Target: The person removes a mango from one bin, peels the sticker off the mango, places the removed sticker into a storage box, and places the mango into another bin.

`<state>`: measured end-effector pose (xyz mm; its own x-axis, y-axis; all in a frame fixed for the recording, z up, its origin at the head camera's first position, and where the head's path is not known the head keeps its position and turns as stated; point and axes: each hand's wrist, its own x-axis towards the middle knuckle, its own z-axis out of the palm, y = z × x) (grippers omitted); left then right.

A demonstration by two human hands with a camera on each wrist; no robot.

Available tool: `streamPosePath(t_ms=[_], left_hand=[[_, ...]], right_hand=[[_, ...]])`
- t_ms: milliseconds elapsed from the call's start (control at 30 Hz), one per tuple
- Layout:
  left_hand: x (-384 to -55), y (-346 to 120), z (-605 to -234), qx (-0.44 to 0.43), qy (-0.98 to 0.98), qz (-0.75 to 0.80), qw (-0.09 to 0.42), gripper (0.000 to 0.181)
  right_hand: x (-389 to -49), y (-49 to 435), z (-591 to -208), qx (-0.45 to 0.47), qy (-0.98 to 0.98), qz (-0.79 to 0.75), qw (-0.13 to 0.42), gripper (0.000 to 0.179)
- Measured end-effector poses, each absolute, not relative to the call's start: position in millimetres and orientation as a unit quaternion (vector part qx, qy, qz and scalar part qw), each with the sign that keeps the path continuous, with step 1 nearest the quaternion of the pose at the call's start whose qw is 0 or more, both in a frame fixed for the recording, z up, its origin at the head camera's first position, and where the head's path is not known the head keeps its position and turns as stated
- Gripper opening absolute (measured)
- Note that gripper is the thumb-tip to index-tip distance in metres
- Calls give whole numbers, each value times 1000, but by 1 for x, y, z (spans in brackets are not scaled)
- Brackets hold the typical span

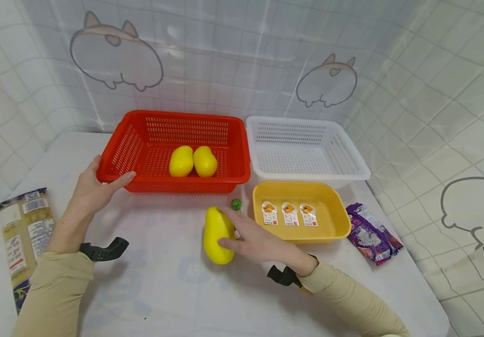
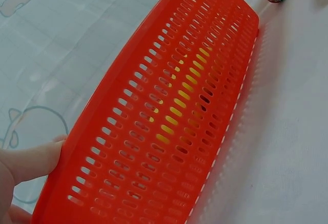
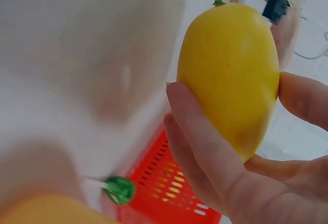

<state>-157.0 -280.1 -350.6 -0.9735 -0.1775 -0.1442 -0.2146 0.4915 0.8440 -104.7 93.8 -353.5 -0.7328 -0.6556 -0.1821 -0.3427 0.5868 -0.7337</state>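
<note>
A yellow mango is gripped by my right hand in front of the baskets. In the right wrist view the thumb and fingers lie on opposite sides of the mango, whose stem end points away from the palm. My left hand holds the left front corner of a red slotted basket, its thumb over the front rim. Inside that basket, two more mangoes sit side by side. Their yellow shows through the slots of the basket wall in the left wrist view.
A green-wrapped lollipop lies between the mango and a yellow tray bearing three mango stickers. Behind the tray stands a white basket. A purple packet lies far right, a clear food bag far left.
</note>
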Motion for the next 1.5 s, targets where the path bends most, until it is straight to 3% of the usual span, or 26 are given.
streamPosePath(t_ms=[700, 1500], left_hand=[[-157, -283, -353, -111, 865, 488, 22, 111], [-157, -282, -354, -113, 866, 487, 19, 110]], right_hand=[[-122, 95, -302, -291, 849, -378, 227, 72], [-167, 86, -274, -278, 846, -386, 242, 73]])
